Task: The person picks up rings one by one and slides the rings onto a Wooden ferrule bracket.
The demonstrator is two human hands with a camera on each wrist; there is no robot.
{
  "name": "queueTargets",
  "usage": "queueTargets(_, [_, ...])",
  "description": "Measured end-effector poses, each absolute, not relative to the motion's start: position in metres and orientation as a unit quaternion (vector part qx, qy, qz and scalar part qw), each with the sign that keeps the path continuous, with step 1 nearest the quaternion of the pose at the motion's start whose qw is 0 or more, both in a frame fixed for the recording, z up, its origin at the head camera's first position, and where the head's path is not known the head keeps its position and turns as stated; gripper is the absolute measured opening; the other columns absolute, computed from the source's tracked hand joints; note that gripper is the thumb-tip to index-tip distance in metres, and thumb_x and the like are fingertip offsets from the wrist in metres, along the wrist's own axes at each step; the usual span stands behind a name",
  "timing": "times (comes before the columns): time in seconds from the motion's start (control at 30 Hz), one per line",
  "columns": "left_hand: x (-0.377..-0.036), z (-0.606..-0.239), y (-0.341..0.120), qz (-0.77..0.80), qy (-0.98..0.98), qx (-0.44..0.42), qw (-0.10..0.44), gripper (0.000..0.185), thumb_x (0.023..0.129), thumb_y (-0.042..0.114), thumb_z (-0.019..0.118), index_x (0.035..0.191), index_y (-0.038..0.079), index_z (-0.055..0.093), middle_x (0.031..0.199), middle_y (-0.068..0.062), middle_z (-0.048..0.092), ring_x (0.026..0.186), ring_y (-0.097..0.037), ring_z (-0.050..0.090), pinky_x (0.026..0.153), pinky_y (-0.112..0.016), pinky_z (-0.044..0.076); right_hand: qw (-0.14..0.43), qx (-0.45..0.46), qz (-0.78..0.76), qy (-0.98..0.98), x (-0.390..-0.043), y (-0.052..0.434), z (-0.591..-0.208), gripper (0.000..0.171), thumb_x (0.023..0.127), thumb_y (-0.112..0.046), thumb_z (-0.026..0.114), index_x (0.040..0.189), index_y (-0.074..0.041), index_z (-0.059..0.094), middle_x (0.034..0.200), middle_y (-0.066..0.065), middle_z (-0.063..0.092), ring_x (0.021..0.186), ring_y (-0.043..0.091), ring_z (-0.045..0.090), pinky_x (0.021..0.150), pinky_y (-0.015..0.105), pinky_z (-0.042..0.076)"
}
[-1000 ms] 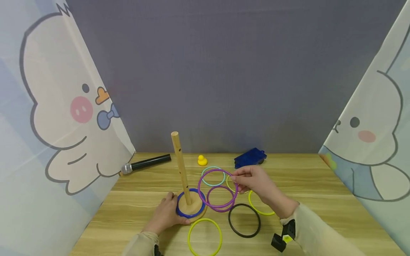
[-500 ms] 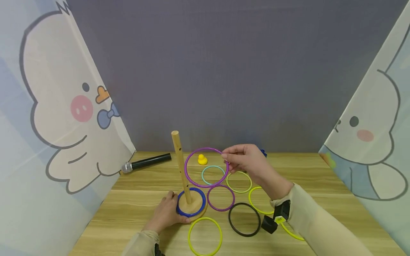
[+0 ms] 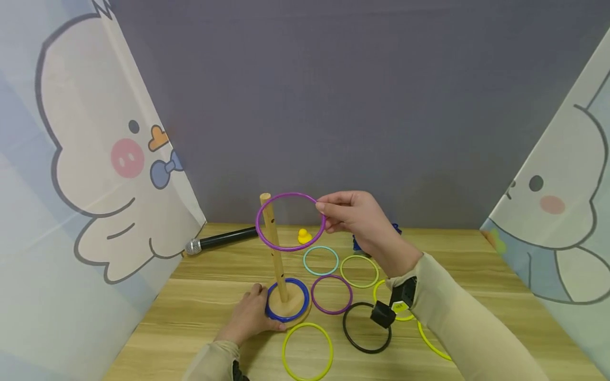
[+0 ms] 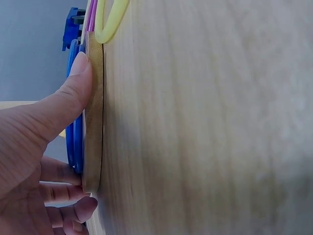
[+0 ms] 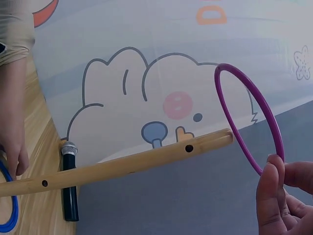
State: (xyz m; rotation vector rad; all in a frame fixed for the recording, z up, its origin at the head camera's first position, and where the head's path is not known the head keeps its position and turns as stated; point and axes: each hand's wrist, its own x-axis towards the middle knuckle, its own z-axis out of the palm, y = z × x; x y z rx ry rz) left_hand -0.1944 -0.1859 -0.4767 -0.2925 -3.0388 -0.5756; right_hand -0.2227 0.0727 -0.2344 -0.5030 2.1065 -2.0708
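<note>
Wooden tabletop (image 3: 476, 275): right hand (image 3: 355, 217) is pinching large purple plastic ring (image 3: 290, 221) level with upright wooden peg's (image 3: 275, 248) tip; left hand's (image 3: 248, 316) fingers are gripping round wooden base (image 4: 93, 117).

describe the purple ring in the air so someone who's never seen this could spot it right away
Find the upright wooden peg standing on its round base on the wooden table. At the peg's top, the right hand pinches a large purple ring in the air. Unlike the smaller purple ring and the other rings lying flat on the table, it is lifted.
</note>
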Motion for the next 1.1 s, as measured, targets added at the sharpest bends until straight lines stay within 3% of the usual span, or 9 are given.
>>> queueTargets(0.5, [-0.196,-0.479,-0.182,-0.189,-0.978,-0.090,0.010,0.113,0.052,0.061,0.088,0.129,-0.014,0.052,0.124,-0.024,0.050,0.108,-0.044,0.054,0.089,-0.055,0.049,0.059,-0.143,-0.720,0.676,-0.236,0.052,-0.236,0.024,0.093,-0.011,0.067,0.109,0.006,0.066,0.079,0.010,0.066,0.063,0.015,0.063,0.068,0.032,0.058])
queueTargets(1.1, [-0.199,-0.479,-0.179,-0.190,-0.978,-0.087,0.018,0.114,0.052,0.061,0.088,0.129,-0.015,0.051,0.124,-0.026,0.050,0.108,-0.045,0.053,0.089,-0.056,0.049,0.108,-0.103,-0.696,0.703,-0.248,0.054,-0.292,0.020,0.093,-0.010,0.067,0.107,0.004,0.069,0.084,0.011,0.069,0.061,0.016,0.065,0.066,0.034,0.058])
